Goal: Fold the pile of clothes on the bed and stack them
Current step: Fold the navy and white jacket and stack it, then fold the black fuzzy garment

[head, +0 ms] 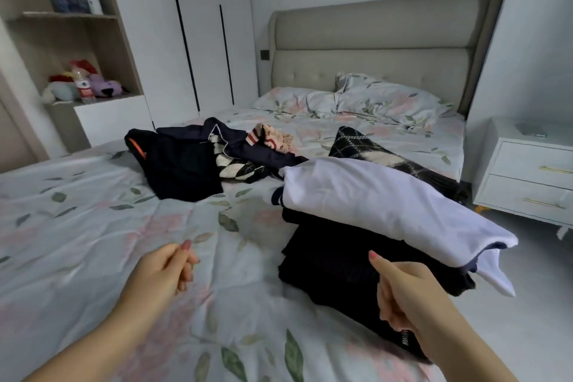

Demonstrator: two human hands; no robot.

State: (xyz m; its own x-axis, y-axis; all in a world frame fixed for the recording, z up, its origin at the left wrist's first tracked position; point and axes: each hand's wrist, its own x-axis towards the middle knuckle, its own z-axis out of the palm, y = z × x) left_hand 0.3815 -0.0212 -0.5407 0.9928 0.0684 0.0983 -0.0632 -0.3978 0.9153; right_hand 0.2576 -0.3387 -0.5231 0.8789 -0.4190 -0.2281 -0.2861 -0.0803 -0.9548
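A folded white garment [381,205] with dark trim lies on top of a stack of folded dark clothes [335,260] at the bed's right side. An unfolded pile of dark clothes [183,161], with a checked piece and a red-and-cream piece [274,138], sits further back on the bed. A black checked garment [369,149] lies behind the stack. My left hand [164,273] hovers over the floral sheet with loosely curled fingers, holding nothing. Just in front of the stack, my right hand [403,288] also has loosely curled fingers and holds nothing.
The bed [93,226] has a floral cover and two pillows [381,99] at a padded headboard. A white nightstand [533,174] stands right of the bed. Shelves with soft toys [80,84] and white wardrobe doors stand at the left.
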